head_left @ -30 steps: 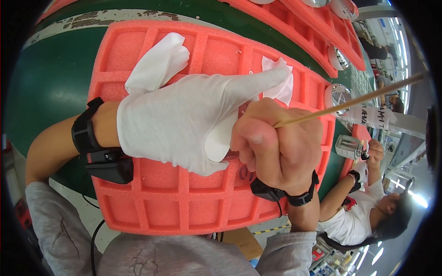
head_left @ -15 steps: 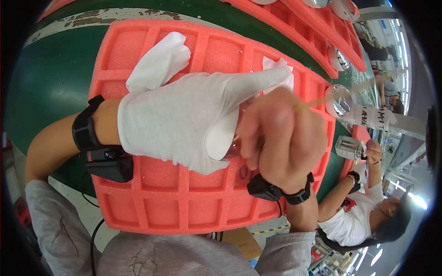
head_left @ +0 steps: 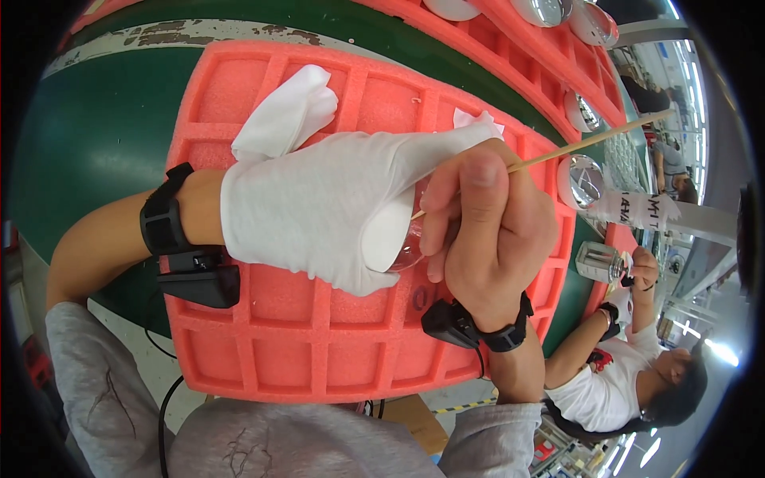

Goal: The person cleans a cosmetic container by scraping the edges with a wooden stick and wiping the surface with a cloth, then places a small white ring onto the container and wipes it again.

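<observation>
- The left hand (head_left: 319,211), in a white cloth glove, lies across the middle of the frame, over a coral-red foam tray (head_left: 263,319) with a grid of square pockets.
- Its gloved fingers are curled together around a small clear glass piece (head_left: 410,253), which peeks out just below the glove's thumb at the frame's centre; most of the glass is hidden, so its shape is hard to tell.
- The right hand (head_left: 486,235), bare, sits right of centre, touching the gloved hand, its fingers pinched tight on a thin wooden stick (head_left: 590,143).
- The stick runs from the glass piece at the centre up toward the upper right of the frame, its lower end going in between the two hands.
- A crumpled white cloth (head_left: 287,115) rests on the tray in the upper middle, just above the gloved hand; a second bit of white cloth (head_left: 476,121) shows beyond the gloved fingertips.
- Both wrists carry black straps, with a black box (head_left: 199,283) on the left one.
- The tray lies on a dark green surface (head_left: 88,151) filling the left of the frame.
- More coral-red foam trays (head_left: 510,48) run along the upper right, holding shiny rounded glass bulbs (head_left: 582,182).
- In the lower right another person in a white shirt (head_left: 606,390) sits at the same surface, hands near a small clear box (head_left: 596,261).
</observation>
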Demonstrator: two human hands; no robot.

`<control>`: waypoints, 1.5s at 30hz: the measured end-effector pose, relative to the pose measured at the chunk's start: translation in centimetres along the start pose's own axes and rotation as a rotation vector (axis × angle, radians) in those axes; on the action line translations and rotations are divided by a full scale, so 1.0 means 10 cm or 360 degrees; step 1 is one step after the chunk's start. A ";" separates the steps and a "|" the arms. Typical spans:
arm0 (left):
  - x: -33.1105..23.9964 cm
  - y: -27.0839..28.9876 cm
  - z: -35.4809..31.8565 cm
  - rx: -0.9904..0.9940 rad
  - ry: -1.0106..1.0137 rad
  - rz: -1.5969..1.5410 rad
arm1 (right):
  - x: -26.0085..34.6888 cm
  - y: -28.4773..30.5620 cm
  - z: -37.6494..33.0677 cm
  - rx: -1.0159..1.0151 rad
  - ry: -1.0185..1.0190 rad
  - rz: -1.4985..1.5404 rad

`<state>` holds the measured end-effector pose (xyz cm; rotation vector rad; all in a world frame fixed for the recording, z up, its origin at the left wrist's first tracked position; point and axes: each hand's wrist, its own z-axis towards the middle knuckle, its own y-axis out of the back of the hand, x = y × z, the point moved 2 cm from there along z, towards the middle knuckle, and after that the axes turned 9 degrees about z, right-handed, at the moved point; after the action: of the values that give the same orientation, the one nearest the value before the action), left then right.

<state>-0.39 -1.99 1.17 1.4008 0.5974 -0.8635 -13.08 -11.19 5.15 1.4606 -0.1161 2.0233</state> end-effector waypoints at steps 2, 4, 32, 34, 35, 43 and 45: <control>0.00 0.00 -0.01 -0.0071 -0.0072 -0.0045 | 0.03 0.00 0.01 0.0151 0.0211 -0.0162; -0.05 0.00 0.00 -0.0200 -0.0225 -0.0164 | 0.03 0.03 0.00 0.0225 0.0308 -0.0256; -0.02 -0.07 0.04 -0.0042 -0.0033 -0.0885 | 0.01 0.02 -0.04 0.0287 0.0133 -0.0028; -0.03 -0.03 0.04 -0.0086 -0.0075 -0.0643 | 0.03 0.00 -0.03 0.0071 -0.0132 0.0104; -0.04 -0.01 0.03 -0.0130 -0.0117 -0.0401 | 0.02 0.01 -0.04 -0.0039 -0.0266 0.0168; -0.09 0.04 0.02 -0.0136 -0.0093 -0.0112 | 0.02 0.05 -0.01 0.0370 0.0224 -0.0161; -0.10 0.05 0.04 -0.0121 -0.0092 -0.0115 | 0.07 0.02 0.01 0.0243 0.0022 -0.0071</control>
<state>-0.63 -2.19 2.34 1.2880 0.6337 -0.9262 -13.24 -11.11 5.88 1.5278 0.0777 2.0435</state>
